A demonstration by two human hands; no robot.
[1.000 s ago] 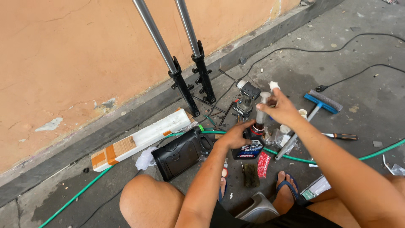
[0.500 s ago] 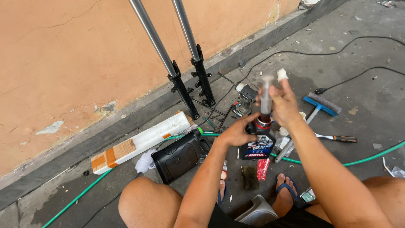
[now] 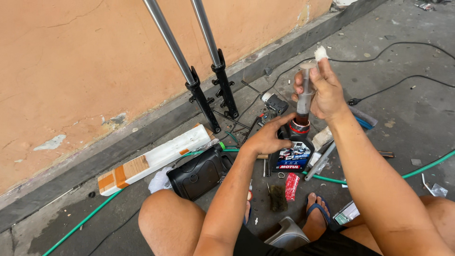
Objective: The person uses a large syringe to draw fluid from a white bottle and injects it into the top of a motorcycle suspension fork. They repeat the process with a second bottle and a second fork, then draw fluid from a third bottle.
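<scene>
1. The right hand point(image 3: 322, 92) is closed around a clear syringe point(image 3: 304, 95), held upright with its tip down in the red-ringed neck of a black oil bottle point(image 3: 293, 154); dark fluid shows in the lower barrel.
2. The left hand point(image 3: 268, 137) rests on the bottle's shoulder, fingers curled against it to steady it.
3. The bottle stands on the concrete floor point(image 3: 403, 109) between the person's knees and the wall; its front label is a rectangle, blue and white above a red band.
4. A small red packet point(image 3: 291, 186) lies flat just in front of the bottle, beside a dark wire brush point(image 3: 278, 198).
5. To the left sit a black plastic case point(image 3: 199, 173) and a long white box point(image 3: 154, 159) with orange and brown ends.
6. Two fork tubes point(image 3: 199, 71) lean on the orange wall; a green hose point(image 3: 85, 220) runs across the floor.
</scene>
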